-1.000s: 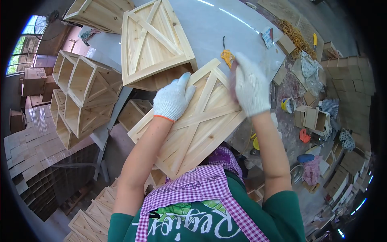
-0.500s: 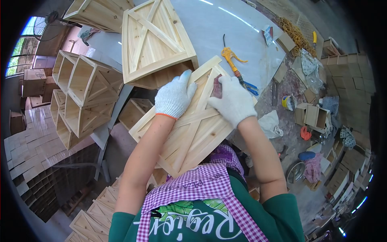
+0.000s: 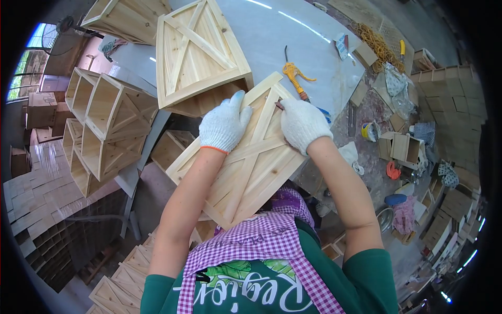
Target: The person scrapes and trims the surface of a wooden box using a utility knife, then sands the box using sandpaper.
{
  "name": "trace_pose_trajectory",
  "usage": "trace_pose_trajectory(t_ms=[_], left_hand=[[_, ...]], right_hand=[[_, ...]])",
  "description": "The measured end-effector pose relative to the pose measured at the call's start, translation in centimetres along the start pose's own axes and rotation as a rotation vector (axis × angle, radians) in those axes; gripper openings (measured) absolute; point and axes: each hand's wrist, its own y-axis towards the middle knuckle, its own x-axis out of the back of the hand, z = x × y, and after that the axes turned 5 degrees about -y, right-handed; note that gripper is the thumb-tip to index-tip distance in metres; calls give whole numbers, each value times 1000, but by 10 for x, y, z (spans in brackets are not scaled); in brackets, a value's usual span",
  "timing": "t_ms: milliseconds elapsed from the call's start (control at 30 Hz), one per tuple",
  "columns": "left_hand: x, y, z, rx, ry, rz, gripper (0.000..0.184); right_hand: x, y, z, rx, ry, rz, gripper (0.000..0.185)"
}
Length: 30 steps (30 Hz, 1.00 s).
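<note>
A pale wooden box (image 3: 261, 178) with X-shaped slats lies tilted in front of my body. Its upper left edge is gripped by my left hand (image 3: 225, 124), which wears a white knit glove with an orange cuff. My right hand (image 3: 305, 124), gloved in white too, is closed on a reddish-brown piece of sandpaper (image 3: 280, 105). The sandpaper touches the slatted face near its upper right edge; most of it is hidden by the fingers. Just beyond my left hand stands another wooden box (image 3: 201, 49) with its open end towards me.
On the grey worktable (image 3: 266, 31) lies an orange-handled tool (image 3: 294, 78) with a thin bent tip. More wooden boxes (image 3: 117, 107) are stacked at the left. Yellow cord (image 3: 379, 47), cardboard and cloths lie at the right. A fan (image 3: 61, 34) stands at the far left.
My right hand has shifted slightly on the box face, turning so that less of the sandpaper shows. My left hand keeps its place on the edge.
</note>
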Motion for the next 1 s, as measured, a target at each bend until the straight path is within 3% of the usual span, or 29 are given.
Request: trace_pose_trajectory(t_ms=[100,200,333,367,467,600,767,867,900,1000], left_hand=[[-3,1,2,-7,-10,-9,50],[-1,3,0,-10,-15,-21,49],[3,9,-8,-30,35,28,48],[2,11,-7,-29,30,23,48],[-3,6,-5,-22,19,37,48],[-1,8,-5,-22,25,29,48],[-5,8,-5,-38,26,15,46],[-1,8,-4,-17,9,26,48],[0,9,-5,-17,13,33,47],[-3,5,-7,-4,15,52,47]], right_hand=[[-9,5,-7,22,-29,-27,31],[-11,8,-15,147,647,-538,32],[13,-2,-27,14,664,-591,32],[16,-4,-27,20,663,-593,32],[14,-28,-23,13,412,-49,24],[-8,-5,-45,147,316,22,17],[-12,6,-31,124,130,-111,14],[-26,7,-14,276,-14,-501,14],[-26,9,-17,278,-15,-500,14],[-2,11,-18,-221,1381,-776,17]])
